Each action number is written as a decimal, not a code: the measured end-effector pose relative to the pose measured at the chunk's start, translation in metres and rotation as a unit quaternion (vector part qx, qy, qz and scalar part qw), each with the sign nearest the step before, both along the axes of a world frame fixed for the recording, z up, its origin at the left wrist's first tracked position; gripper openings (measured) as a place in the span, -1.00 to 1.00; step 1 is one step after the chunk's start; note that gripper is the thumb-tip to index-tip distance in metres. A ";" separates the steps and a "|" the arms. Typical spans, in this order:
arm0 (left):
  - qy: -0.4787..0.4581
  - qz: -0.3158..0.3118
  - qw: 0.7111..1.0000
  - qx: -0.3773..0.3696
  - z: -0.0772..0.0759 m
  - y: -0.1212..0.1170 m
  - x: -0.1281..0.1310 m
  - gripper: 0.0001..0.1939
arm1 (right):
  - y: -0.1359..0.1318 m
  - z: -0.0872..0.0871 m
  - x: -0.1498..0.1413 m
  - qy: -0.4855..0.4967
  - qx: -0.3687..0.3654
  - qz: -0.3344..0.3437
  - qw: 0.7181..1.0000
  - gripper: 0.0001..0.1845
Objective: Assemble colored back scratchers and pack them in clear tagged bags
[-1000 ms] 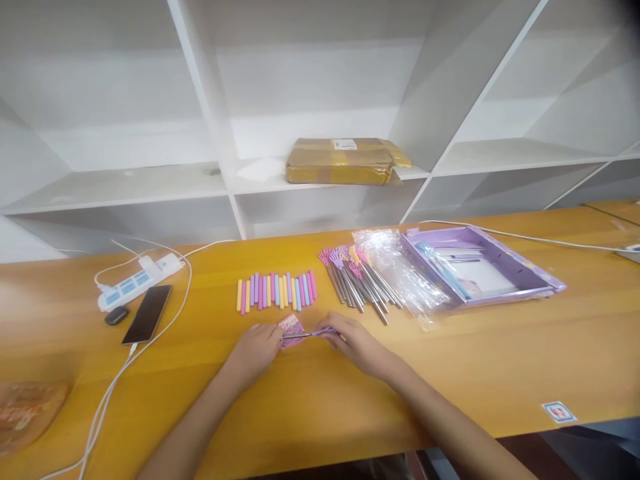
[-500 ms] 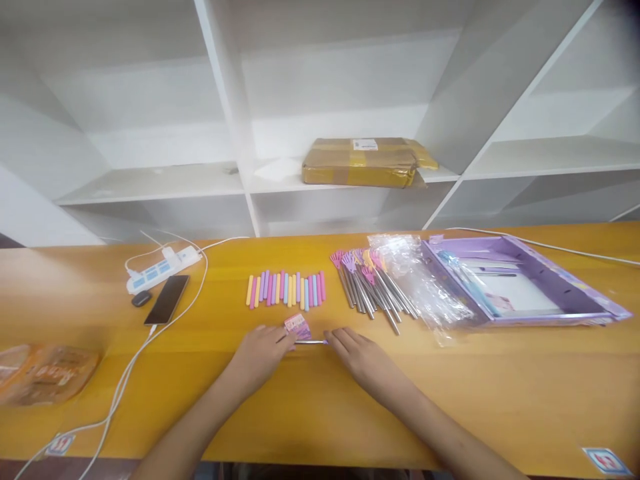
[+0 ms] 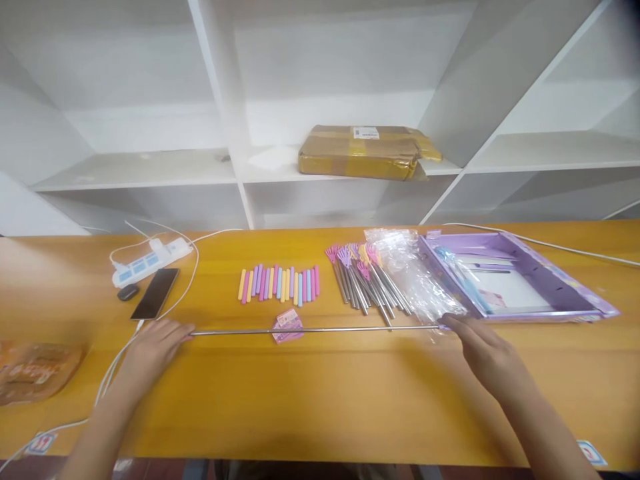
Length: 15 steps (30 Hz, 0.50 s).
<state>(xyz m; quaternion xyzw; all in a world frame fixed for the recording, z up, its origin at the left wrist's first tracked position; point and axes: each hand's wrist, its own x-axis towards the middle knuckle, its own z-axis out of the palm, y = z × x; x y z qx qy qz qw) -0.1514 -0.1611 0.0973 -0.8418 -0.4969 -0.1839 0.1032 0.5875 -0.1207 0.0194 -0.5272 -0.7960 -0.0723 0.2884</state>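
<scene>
A thin telescopic back scratcher (image 3: 345, 329) is drawn out to its full metal length, level just above the table. My left hand (image 3: 157, 343) pinches its left end, close to the phone and white cable. At the other end, my right hand (image 3: 483, 347) is closed around the tip, where a bit of purple shows; the fingers hide the rest. Beneath the rod's middle lie small pink-purple cards (image 3: 289, 323). Several pastel tube-shaped grips (image 3: 280, 285) form a row behind them. Right of that row is a pile of shortened back scratchers (image 3: 367, 283) with coloured hand-shaped heads.
Clear plastic bags (image 3: 415, 273) rest against a purple open box (image 3: 530, 314) at right. At left are a power strip (image 3: 150, 261), a phone (image 3: 155, 293), white cables and an orange packet (image 3: 40, 373). A taped carton (image 3: 365, 153) sits on the shelf behind.
My hands have moved far apart, left and right. The short metal rod between them has been pulled out into a long one. The view has shifted slightly.
</scene>
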 end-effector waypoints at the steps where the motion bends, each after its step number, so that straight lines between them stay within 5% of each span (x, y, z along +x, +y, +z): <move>1: -0.006 0.000 1.000 -0.003 -0.004 -0.003 0.000 -0.76 | -0.003 -0.003 0.001 -0.006 -0.012 -0.011 1.000 -0.55; 7: -0.045 0.024 0.999 -0.010 -0.017 -0.020 0.012 -0.65 | -0.016 -0.006 -0.005 0.020 -0.045 -0.051 0.998 -0.64; 15: -0.028 -0.020 0.999 -0.002 -0.013 -0.024 0.023 -0.71 | -0.030 -0.024 0.019 0.048 -0.100 -0.173 0.979 -0.63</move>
